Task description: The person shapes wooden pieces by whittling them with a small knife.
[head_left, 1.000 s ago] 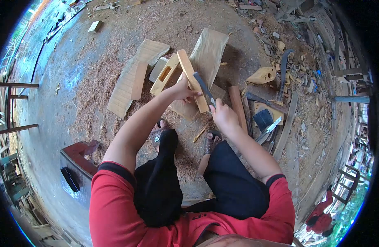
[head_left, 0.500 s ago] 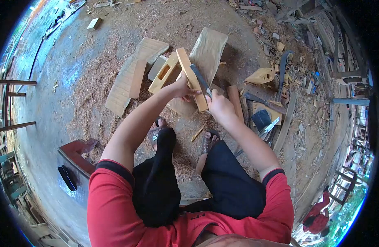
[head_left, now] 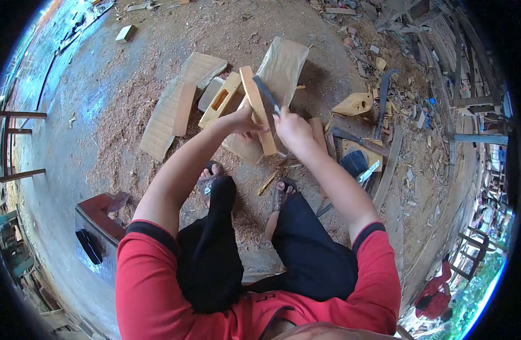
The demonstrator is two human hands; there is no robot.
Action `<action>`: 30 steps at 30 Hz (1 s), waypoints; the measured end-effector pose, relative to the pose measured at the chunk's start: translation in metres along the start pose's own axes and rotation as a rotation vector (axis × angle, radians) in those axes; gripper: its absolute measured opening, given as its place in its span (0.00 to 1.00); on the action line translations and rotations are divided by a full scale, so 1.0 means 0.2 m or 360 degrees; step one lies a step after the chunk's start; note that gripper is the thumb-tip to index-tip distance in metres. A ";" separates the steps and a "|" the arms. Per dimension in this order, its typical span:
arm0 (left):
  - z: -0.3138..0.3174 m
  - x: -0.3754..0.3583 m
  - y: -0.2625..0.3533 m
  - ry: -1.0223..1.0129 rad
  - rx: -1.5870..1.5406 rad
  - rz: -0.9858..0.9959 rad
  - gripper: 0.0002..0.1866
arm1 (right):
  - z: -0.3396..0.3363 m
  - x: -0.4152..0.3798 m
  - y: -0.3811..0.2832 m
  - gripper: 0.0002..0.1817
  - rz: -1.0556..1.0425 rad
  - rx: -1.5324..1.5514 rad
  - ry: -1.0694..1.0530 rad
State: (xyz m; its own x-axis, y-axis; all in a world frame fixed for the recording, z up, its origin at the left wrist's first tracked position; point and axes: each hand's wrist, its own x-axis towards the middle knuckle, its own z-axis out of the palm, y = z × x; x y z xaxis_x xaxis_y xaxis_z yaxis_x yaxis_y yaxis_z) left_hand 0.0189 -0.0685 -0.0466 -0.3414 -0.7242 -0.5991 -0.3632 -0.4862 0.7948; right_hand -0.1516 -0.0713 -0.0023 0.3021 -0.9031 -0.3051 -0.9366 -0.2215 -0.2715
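My left hand [head_left: 242, 120] grips a pale, flat strip of wood [head_left: 250, 85] from its left side, thumb across it, the strip standing tilted with its top end away from me. In my right hand [head_left: 293, 129] is a dark flat file [head_left: 264, 92], closed fingers round its near end. The file runs close along the strip's right edge. Beneath and behind the strip stands a thick wooden block [head_left: 283, 65]. Just left of it lies a wooden piece with a slot cut in it [head_left: 221, 101].
Boards [head_left: 165, 122] lie on the shaving-strewn ground to the left. At right are a wooden block with holes [head_left: 354, 105], a curved blade [head_left: 383, 99], a hammer-like tool [head_left: 354, 137] and a black cup-like object [head_left: 354, 162]. A dark-red frame piece [head_left: 102, 212] stands lower left. Another person [head_left: 435, 294] is far right.
My right hand has slid the file forward and away from me along the strip's edge. The left hand keeps its grip on the wood. The whole view has shifted slightly left.
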 end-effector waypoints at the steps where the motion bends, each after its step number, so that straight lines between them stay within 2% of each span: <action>1: -0.01 0.00 -0.01 -0.0032 -0.0007 0.0050 0.53 | -0.04 0.04 -0.03 0.18 0.0017 0.0024 -0.0013; 5: -0.02 0.01 0.01 -0.0036 -0.0061 0.0122 0.54 | -0.03 0.14 -0.06 0.18 0.0042 0.0075 -0.0033; 9: -0.01 0.01 0.04 -0.0001 -0.0077 -0.0033 0.53 | -0.03 0.14 -0.07 0.18 0.0062 0.0024 -0.0031; 14: -0.01 0.02 0.04 0.0010 -0.0082 -0.0034 0.51 | -0.03 0.17 -0.11 0.18 0.0084 0.0011 -0.0015; 18: -0.03 -0.03 0.08 -0.0097 0.0053 -0.0050 0.41 | -0.04 0.36 -0.09 0.19 0.0099 0.0037 0.0076; 20: -0.04 0.06 -0.05 -0.0208 0.0081 -0.0064 0.36 | -0.06 0.43 -0.09 0.20 0.0117 0.0033 -0.0105; 21: -0.02 -0.01 0.01 -0.0136 0.0103 -0.0072 0.34 | -0.03 0.47 -0.06 0.21 0.0154 0.0012 -0.0248; 24: -0.02 -0.03 0.03 -0.0111 0.0045 -0.0006 0.33 | 0.01 0.37 -0.02 0.21 0.0231 -0.0011 -0.0097; 26: -0.03 -0.02 0.02 -0.0112 0.0031 0.0014 0.33 | -0.01 0.29 0.03 0.22 0.0250 0.0052 -0.0150; 29: -0.06 0.01 0.00 -0.0116 0.0114 0.0047 0.33 | -0.03 0.20 0.15 0.23 0.0112 0.0096 -0.0102; 30: -0.05 0.01 -0.01 -0.0088 0.0053 0.0054 0.37 | -0.10 0.14 0.15 0.22 0.0186 0.0307 -0.0284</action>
State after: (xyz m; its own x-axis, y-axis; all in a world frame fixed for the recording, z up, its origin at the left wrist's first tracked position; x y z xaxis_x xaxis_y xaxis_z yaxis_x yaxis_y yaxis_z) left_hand 0.0284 -0.0744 -0.0485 -0.4008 -0.7115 -0.5772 -0.3788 -0.4450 0.8115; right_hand -0.1759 -0.1101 -0.0003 0.2364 -0.8356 -0.4959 -0.9209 -0.0300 -0.3886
